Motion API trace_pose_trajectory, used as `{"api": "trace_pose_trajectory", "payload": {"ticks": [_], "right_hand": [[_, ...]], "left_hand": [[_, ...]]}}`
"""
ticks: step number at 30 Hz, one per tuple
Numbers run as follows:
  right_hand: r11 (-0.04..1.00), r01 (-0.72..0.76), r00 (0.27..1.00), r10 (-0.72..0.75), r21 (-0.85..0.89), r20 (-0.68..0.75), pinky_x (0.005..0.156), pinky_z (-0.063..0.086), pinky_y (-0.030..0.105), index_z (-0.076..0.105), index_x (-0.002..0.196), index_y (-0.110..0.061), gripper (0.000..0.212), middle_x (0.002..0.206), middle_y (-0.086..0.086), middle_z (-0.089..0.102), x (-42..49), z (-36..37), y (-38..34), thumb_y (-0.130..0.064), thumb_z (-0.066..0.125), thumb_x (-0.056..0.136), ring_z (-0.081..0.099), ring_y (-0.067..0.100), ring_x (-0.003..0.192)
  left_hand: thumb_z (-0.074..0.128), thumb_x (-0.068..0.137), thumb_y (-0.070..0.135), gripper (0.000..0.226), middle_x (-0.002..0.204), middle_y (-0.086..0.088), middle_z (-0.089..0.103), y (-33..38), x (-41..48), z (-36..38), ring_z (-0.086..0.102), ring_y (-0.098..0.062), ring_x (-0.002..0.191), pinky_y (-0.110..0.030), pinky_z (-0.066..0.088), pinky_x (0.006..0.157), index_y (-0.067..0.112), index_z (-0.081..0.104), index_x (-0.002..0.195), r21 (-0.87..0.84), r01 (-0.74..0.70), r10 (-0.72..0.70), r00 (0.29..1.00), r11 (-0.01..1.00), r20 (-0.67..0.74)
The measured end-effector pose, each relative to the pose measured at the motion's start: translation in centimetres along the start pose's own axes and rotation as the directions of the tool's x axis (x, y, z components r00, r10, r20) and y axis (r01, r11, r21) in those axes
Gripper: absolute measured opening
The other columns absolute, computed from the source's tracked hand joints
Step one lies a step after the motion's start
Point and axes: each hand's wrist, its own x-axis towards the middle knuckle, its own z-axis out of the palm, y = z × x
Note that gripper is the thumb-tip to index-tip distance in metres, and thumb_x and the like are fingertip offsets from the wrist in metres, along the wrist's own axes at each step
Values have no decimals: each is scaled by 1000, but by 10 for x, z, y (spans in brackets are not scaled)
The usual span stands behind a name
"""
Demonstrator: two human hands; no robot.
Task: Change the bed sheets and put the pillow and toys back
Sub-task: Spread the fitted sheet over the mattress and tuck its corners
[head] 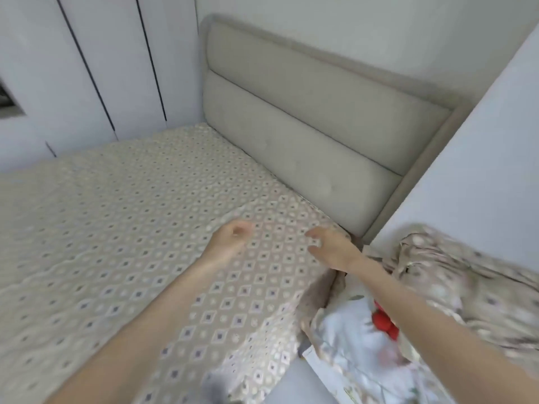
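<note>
Head view: I look down over both forearms onto the head end of the bed, and motion blurs much of the picture.
Sheet: the diamond-patterned sheet (140, 228) is spread across the mattress and hangs over the near edge. A raised fold crosses its near corner by the headboard (291, 126).
Left hand: the left hand (230, 237) hovers over the sheet. Its grip is slack, with the fingers loosely curled, and I see nothing in it.
Right hand: the right hand (332, 247) is over the sheet's near corner. Its grip is wide, with the fingers spread and nothing held. I cannot tell whether the fingertips touch the cloth.
Key relation: the raised fold lies just beyond both hands, toward the headboard. Its long axis runs from the left hand's side across to the corner at the right. The right hand is nearer that corner, so tucking or smoothing there probably falls to it.
Pillow: a white flowered pillow (344, 328) lies off the bed under the right forearm, with something red (382, 319) against it. It may be a toy, but I cannot tell.
Other bedding: crumpled flowered bedding (455, 275) is heaped further right, against a white panel (481, 156).
Stage: the sheet looks nearly laid, and the pillow is not yet back on the bed.
</note>
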Motion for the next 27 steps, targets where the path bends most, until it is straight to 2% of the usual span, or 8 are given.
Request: {"api": "trace_pose_trajectory", "payload": {"ticks": [3, 7, 9, 12, 16, 19, 23, 27], "right_hand": [[999, -27, 999, 28, -19, 43, 103, 39, 32, 43, 138, -23, 44, 143, 3, 47, 57, 1, 21, -21, 47, 95, 50, 22, 123], [995, -93, 991, 90, 31, 98, 89, 45, 29, 41, 139, -22, 46, 140, 5, 48, 138, 6, 49, -20, 48, 94, 58, 22, 109], [990, -136, 983, 131, 38, 126, 84, 43, 26, 40, 140, -21, 48, 140, 6, 48, 174, 8, 61, -21, 49, 93, 58, 22, 109], [973, -223, 963, 209, 64, 169, 91, 41, 28, 34, 144, -23, 55, 150, 3, 35, 223, 10, 79, -22, 49, 92, 50, 26, 122], [942, -309, 935, 275, 132, 225, 104, 40, 37, 28, 147, -23, 62, 151, 3, 32, 283, 14, 105, -18, 49, 89, 49, 28, 125], [933, -336, 926, 301, 133, 227, 111, 30, 42, 27, 147, -21, 60, 149, 5, 36, 334, 21, 132, -19, 49, 91, 42, 28, 131], [931, -337, 925, 300, 140, 235, 113, 27, 41, 23, 150, -17, 61, 154, 5, 28, 410, 36, 170, -19, 47, 93, 33, 29, 137], [941, -310, 935, 275, 137, 226, 113, 27, 38, 24, 150, -16, 62, 155, 5, 25, 491, 64, 208, -18, 47, 92, 30, 26, 140]], "left_hand": [[47, 96, 19, 22, 112, 10, 58, -7, 48, 7, 60, -14, 102, -20, 45, 71, 40, 55, 96, -9, 41, -41, 999, 999, -11], [44, 97, 19, 20, 118, 6, 57, -13, 125, 14, 59, -16, 105, -19, 44, 68, 31, 55, 108, 38, 107, -107, 994, 994, -4], [44, 96, 19, 22, 120, 4, 57, -12, 159, 18, 59, -18, 106, -25, 47, 76, 26, 56, 114, 53, 138, -138, 990, 989, 2], [46, 96, 19, 22, 119, 3, 58, -10, 204, 28, 59, -18, 105, -27, 44, 75, 25, 56, 113, 54, 172, -173, 985, 984, 14], [44, 95, 18, 24, 113, 1, 60, -14, 262, 48, 59, -13, 90, -24, 41, 69, 24, 57, 114, 59, 237, -238, 971, 970, 17], [43, 95, 16, 28, 120, -1, 57, -23, 306, 67, 58, -18, 101, -27, 43, 81, 19, 55, 121, 71, 278, -281, 959, 958, 43], [43, 96, 16, 32, 126, 1, 58, -41, 366, 95, 56, -19, 113, -34, 43, 99, 17, 55, 125, 158, 291, -296, 955, 943, 6], [42, 96, 16, 33, 127, 0, 59, -69, 431, 127, 55, -19, 114, -38, 43, 101, 19, 55, 126, 186, 309, -315, 949, 933, -2]]}}
